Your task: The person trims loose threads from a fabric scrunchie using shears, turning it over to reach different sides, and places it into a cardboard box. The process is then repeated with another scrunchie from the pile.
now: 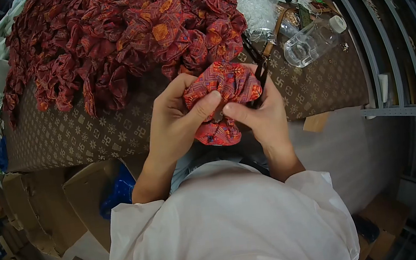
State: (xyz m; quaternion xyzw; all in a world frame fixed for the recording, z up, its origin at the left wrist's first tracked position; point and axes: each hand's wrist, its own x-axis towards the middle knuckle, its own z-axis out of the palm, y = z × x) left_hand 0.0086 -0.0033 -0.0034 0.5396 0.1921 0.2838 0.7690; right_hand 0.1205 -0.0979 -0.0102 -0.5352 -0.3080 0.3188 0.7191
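Note:
A red patterned scrunchie [222, 82] of gathered fabric is held between both hands, in front of my chest at the table's near edge. My left hand [177, 110] grips its left side, with the thumb pressed on the cloth. On the right side, my right hand [262, 105] pinches the same piece, its thumb tip close to the left thumb. Black scissors-like handles [261, 66] show beside my right fingers; whether that hand holds them I cannot tell. Behind lies a large heap of similar red gathered pieces [118, 32].
The table [130, 131] has a brown patterned cover. On its right are a clear plastic bottle [311, 43] with a white cap, plastic bags [258, 12] and brown straps. Cardboard boxes [46, 207] stand below left; a metal rack [388, 30] is at the right.

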